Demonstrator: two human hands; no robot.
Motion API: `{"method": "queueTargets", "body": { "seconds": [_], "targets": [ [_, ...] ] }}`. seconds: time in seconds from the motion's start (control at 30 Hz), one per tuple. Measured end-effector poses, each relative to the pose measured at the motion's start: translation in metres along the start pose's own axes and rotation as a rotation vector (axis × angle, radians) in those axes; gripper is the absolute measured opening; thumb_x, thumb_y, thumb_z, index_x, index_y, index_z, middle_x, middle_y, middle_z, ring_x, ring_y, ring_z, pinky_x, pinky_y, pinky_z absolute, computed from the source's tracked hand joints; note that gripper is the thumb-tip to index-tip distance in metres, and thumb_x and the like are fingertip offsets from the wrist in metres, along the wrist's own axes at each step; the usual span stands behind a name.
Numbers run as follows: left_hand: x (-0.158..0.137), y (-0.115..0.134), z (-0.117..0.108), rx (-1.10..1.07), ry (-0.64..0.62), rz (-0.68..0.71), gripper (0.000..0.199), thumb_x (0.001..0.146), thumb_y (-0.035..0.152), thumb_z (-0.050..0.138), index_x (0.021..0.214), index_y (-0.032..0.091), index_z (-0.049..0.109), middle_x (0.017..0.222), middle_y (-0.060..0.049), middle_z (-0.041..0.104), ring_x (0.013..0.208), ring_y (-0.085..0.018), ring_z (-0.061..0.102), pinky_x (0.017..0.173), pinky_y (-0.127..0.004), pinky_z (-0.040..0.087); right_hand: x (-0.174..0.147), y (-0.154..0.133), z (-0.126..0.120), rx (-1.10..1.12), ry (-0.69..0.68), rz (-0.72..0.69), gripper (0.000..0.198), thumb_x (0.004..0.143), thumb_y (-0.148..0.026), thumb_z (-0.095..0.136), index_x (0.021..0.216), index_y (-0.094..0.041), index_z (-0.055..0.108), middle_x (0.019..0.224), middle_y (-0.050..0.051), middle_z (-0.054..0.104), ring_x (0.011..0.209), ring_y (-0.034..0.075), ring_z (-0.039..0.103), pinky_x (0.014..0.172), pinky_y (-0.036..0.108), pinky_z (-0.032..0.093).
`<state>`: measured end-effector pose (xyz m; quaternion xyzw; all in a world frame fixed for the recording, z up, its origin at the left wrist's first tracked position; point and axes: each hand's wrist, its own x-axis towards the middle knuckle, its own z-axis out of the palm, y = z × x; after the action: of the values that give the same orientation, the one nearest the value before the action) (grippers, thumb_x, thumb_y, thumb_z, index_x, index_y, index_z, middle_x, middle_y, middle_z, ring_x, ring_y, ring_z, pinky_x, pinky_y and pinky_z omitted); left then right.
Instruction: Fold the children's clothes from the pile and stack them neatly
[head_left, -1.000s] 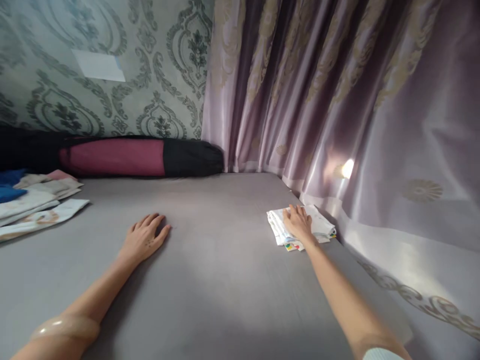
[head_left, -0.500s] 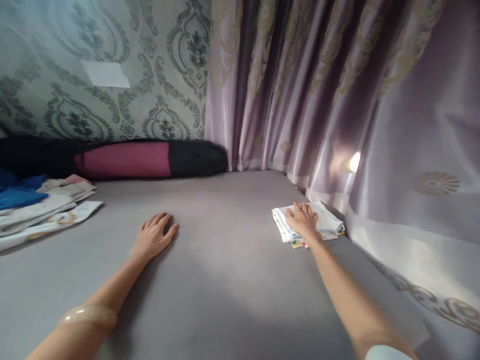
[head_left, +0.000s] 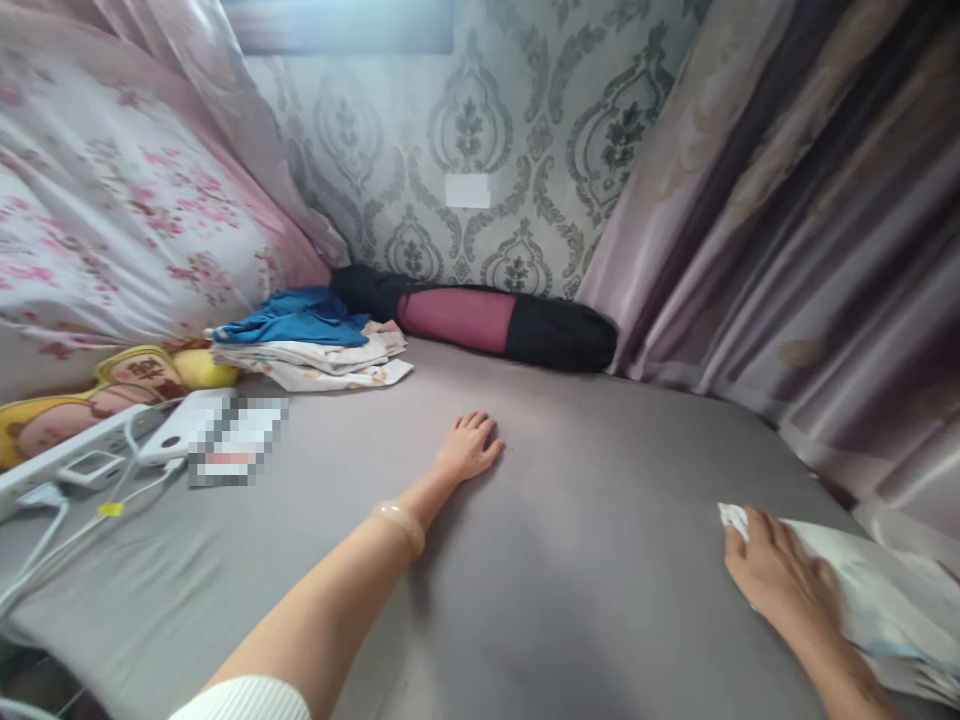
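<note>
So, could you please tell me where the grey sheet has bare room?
The widest bare patch of grey sheet lies between the left hand and the white folded cloth under the right hand. Another lies between the left hand and the black-and-maroon bag. The left side, with the cloth pile and power strip, is crowded.

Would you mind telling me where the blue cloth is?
The blue cloth lies left of centre in the head view, atop folded white cloths, beside the black-and-maroon bag.
</note>
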<state>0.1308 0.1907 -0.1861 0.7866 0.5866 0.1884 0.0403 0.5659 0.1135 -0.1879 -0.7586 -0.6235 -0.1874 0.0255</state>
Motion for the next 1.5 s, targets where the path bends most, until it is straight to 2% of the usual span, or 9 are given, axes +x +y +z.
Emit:
{"method": "queueTargets", "body": {
  "seconds": [0.17, 0.27, 0.4, 0.57, 0.73, 0.9, 1.03, 1.23, 1.5],
  "targets": [
    [0.0, 0.001, 0.001, 0.017, 0.022, 0.019, 0.045, 0.093, 0.043, 0.039, 0.124, 0.015, 0.053, 0.137, -0.014, 0.05, 0.13, -0.029, 0.04, 0.108, -0.043, 0.03, -0.001, 0.0, -0.006, -0.026, 0.055, -0.055, 0.053, 0.092, -0.032, 0.018, 0.124, -0.006, 0.051, 0.116, 0.021, 0.06, 0.107, 0.032, 0.056, 0.075, 0.049, 0.043],
    [0.001, 0.0, 0.004, 0.037, 0.035, 0.031, 0.043, 0.093, 0.043, 0.038, 0.121, 0.015, 0.055, 0.134, -0.014, 0.052, 0.128, -0.029, 0.041, 0.106, -0.044, 0.031, -0.005, -0.012, -0.011, -0.04, 0.135, -0.081, 0.055, 0.09, -0.033, 0.017, 0.123, -0.006, 0.053, 0.119, 0.024, 0.059, 0.109, 0.035, 0.055, 0.081, 0.056, 0.041],
    [0.002, -0.01, 0.003, 0.037, 0.03, 0.098, 0.041, 0.094, 0.041, 0.038, 0.121, 0.016, 0.055, 0.134, -0.014, 0.052, 0.127, -0.029, 0.043, 0.104, -0.044, 0.033, -0.017, -0.058, -0.015, 0.064, 0.21, -0.199, 0.06, 0.091, -0.039, 0.017, 0.126, -0.005, 0.051, 0.13, 0.025, 0.053, 0.118, 0.037, 0.051, 0.09, 0.056, 0.04],
    [0.006, -0.048, -0.015, -0.118, -0.036, 0.198, 0.033, 0.089, 0.034, 0.049, 0.116, 0.019, 0.061, 0.122, -0.01, 0.062, 0.114, -0.023, 0.055, 0.096, -0.035, 0.043, -0.042, -0.133, -0.015, 0.273, 0.091, -0.336, 0.063, 0.093, -0.048, 0.02, 0.133, -0.008, 0.047, 0.138, 0.019, 0.049, 0.125, 0.032, 0.048, 0.094, 0.045, 0.043],
    [0.007, -0.118, -0.046, -0.225, 0.173, -0.16, 0.029, 0.087, 0.026, 0.049, 0.109, 0.016, 0.065, 0.101, -0.008, 0.07, 0.087, -0.017, 0.065, 0.081, -0.026, 0.049, -0.061, -0.167, -0.011, 0.268, 0.055, -0.335, 0.067, 0.093, -0.051, 0.014, 0.137, -0.01, 0.045, 0.142, 0.017, 0.045, 0.131, 0.034, 0.04, 0.102, 0.054, 0.034],
    [-0.004, -0.197, -0.108, -0.128, 0.332, -0.405, 0.032, 0.084, 0.022, 0.042, 0.1, 0.014, 0.069, 0.098, -0.012, 0.071, 0.092, -0.024, 0.064, 0.085, -0.034, 0.048, -0.062, -0.169, -0.011, 0.251, 0.083, -0.347, 0.069, 0.093, -0.05, 0.012, 0.136, -0.008, 0.048, 0.141, 0.018, 0.046, 0.132, 0.034, 0.039, 0.104, 0.055, 0.031],
    [-0.014, -0.242, -0.164, -0.046, 0.427, -0.528, 0.036, 0.081, 0.021, 0.04, 0.101, 0.011, 0.069, 0.102, -0.016, 0.07, 0.1, -0.029, 0.063, 0.091, -0.038, 0.045, -0.062, -0.17, -0.011, 0.249, 0.102, -0.346, 0.068, 0.093, -0.049, 0.013, 0.135, -0.008, 0.049, 0.141, 0.018, 0.047, 0.132, 0.034, 0.038, 0.104, 0.055, 0.031],
    [-0.023, -0.288, -0.21, 0.073, 0.573, -0.683, 0.032, 0.078, 0.019, 0.044, 0.096, 0.013, 0.07, 0.103, -0.013, 0.07, 0.101, -0.027, 0.061, 0.094, -0.036, 0.042, -0.063, -0.17, -0.009, 0.271, 0.119, -0.34, 0.068, 0.093, -0.049, 0.014, 0.136, -0.009, 0.048, 0.141, 0.017, 0.046, 0.133, 0.034, 0.038, 0.104, 0.054, 0.031],
    [-0.03, -0.321, -0.237, 0.14, 0.665, -0.804, 0.008, 0.071, 0.013, 0.057, 0.078, 0.011, 0.06, 0.093, -0.014, 0.063, 0.11, -0.034, 0.047, 0.101, -0.054, 0.029, -0.064, -0.167, -0.007, 0.277, 0.073, -0.333, 0.065, 0.092, -0.051, 0.018, 0.137, -0.014, 0.047, 0.143, 0.014, 0.045, 0.135, 0.033, 0.035, 0.106, 0.054, 0.03]
  ]
}}
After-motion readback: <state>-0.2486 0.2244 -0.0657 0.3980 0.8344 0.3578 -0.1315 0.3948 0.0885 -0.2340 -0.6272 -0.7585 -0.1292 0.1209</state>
